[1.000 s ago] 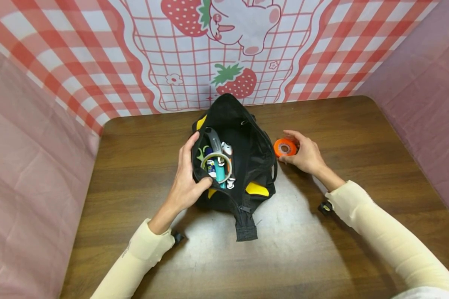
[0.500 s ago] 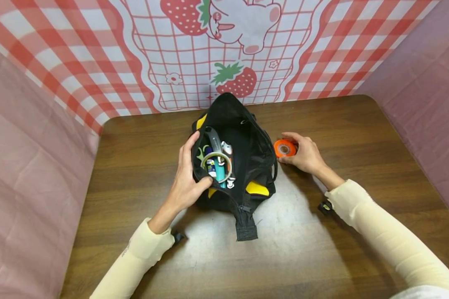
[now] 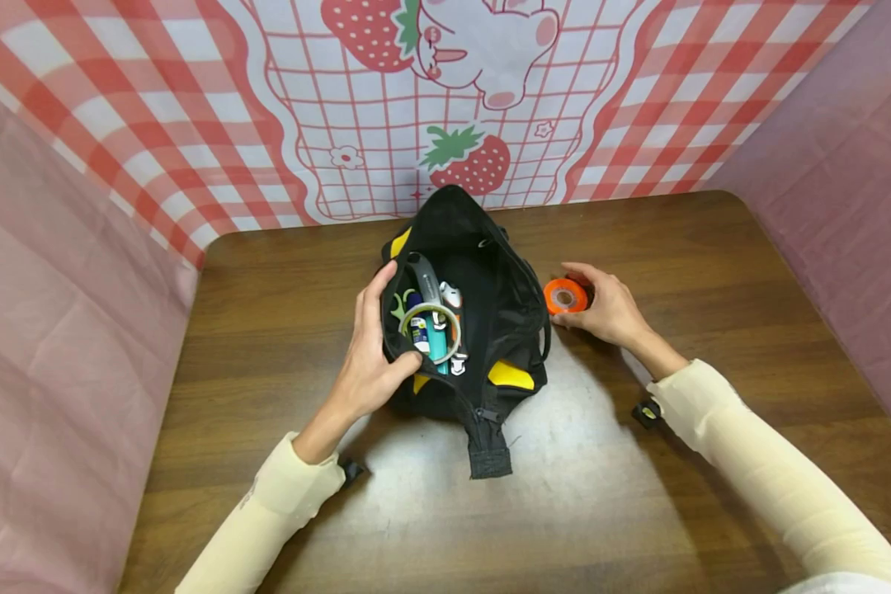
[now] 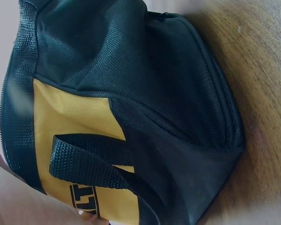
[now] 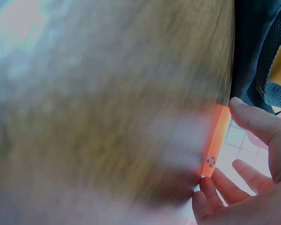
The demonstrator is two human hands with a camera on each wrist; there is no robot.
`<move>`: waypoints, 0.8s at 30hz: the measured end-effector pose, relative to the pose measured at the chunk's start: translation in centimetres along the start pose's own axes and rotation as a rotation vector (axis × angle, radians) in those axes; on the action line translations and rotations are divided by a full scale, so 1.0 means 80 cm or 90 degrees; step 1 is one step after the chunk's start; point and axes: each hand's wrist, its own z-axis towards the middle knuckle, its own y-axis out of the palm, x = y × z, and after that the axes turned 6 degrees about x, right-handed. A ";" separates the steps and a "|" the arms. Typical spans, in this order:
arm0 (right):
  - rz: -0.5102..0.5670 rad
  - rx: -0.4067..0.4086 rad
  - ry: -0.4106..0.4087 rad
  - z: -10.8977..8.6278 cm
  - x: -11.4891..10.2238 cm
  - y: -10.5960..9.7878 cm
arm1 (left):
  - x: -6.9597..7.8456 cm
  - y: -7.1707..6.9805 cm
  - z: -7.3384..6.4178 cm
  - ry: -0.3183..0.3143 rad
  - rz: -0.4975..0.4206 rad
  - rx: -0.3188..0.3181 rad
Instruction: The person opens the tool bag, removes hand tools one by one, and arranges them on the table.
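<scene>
Orange disc (image 3: pixel 555 295): is being pinched at its edges, low at the table (image 3: pixel 579 495); whether the wood is being touched cannot be told.
Right hand (image 3: pixel 603 307): is being used to grasp the disc, thumb on the near edge, fingers around the far edge.
Left hand (image 3: pixel 367 351): is being clasped over the left rim of the bag, thumb at the near end.
Black bag (image 3: pixel 516 326): is being held with its mouth gaping, just left of the disc.
Obstruction: the way from disc to mouth is being barred by the bag's right wall and a black strap loop (image 3: pixel 547 337).
Bag contents: the left part is being taken up by a grey tool (image 3: pixel 425 279), a dark blue stick (image 3: pixel 419 328), a teal item (image 3: pixel 436 340), a green item (image 3: pixel 398 307) and an orange-and-white item (image 3: pixel 451 294).
Pale ring (image 3: pixel 457 334): is being supported across several of these.
Zipped tab (image 3: pixel 490 462): is being pointed toward the person.
Yellow panel (image 4: pixel 51 112): is being partly covered by a webbing handle (image 4: pixel 79 161), lettering partly hidden.
Backdrop: the far edge is being bordered by a strawberry-printed cloth (image 3: pixel 379 124).
</scene>
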 end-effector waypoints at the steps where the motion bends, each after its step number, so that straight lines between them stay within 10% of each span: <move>1: 0.004 0.000 0.000 -0.001 -0.001 0.000 | 0.000 0.000 0.000 0.000 0.001 0.000; 24: 0.115 0.188 -0.060 0.004 -0.047 -0.042 | 0.000 -0.001 0.001 -0.011 0.002 -0.006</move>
